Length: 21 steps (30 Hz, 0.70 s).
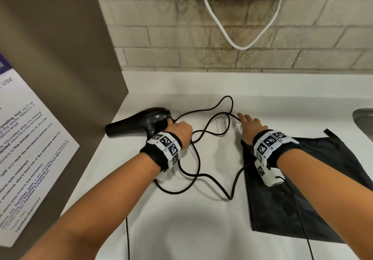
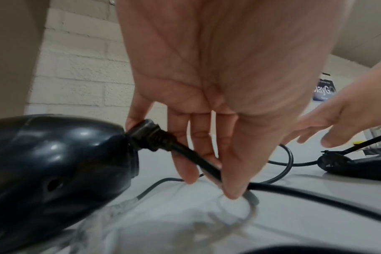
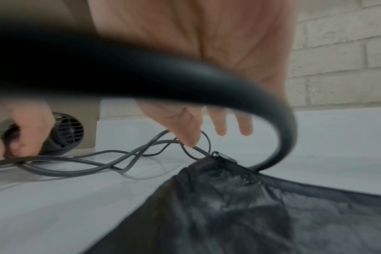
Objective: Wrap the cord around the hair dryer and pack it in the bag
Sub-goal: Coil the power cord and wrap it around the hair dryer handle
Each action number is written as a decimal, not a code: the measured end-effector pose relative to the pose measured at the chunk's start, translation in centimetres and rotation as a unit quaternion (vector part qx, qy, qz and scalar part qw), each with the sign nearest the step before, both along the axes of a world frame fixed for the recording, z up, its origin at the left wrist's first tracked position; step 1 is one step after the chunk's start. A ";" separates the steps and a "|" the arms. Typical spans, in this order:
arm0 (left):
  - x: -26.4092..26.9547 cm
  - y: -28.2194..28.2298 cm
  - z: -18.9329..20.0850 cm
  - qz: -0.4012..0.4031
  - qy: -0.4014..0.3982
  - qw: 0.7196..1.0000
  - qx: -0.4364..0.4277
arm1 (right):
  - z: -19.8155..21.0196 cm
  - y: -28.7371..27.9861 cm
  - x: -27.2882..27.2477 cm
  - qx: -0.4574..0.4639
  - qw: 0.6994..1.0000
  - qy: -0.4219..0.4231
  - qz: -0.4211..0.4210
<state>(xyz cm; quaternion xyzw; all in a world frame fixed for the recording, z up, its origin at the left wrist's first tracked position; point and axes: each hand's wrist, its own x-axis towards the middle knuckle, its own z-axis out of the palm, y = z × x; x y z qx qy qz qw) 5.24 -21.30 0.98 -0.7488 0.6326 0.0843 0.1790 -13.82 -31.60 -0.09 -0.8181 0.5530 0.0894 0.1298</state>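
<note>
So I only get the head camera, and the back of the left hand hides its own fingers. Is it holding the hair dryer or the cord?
Observer: The left wrist view shows the cord leaving the end of the hair dryer handle and running between the left hand's thumb and fingers.
Operator: Has the other one grabbed any cord?
Observer: No. The right wrist view shows the right hand with fingers straight, its thumb tip at a cord loop.
Operator: Is the bag open?
Observer: Its near corner is bunched under a small clasp. I cannot tell whether the mouth is open.
</note>
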 end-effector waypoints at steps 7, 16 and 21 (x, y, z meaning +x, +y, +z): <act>-0.9 -0.2 -0.5 0.090 0.095 0.991 -0.026 | 0.5 -1.8 2.5 0.017 0.982 -0.066 0.177; 0.4 -0.3 -0.6 0.179 0.291 0.934 -0.103 | -0.5 -0.4 6.2 0.005 0.946 0.160 0.281; 0.7 0.7 0.0 0.185 0.393 0.879 -0.196 | 0.1 -0.1 6.4 -0.041 0.955 0.148 0.252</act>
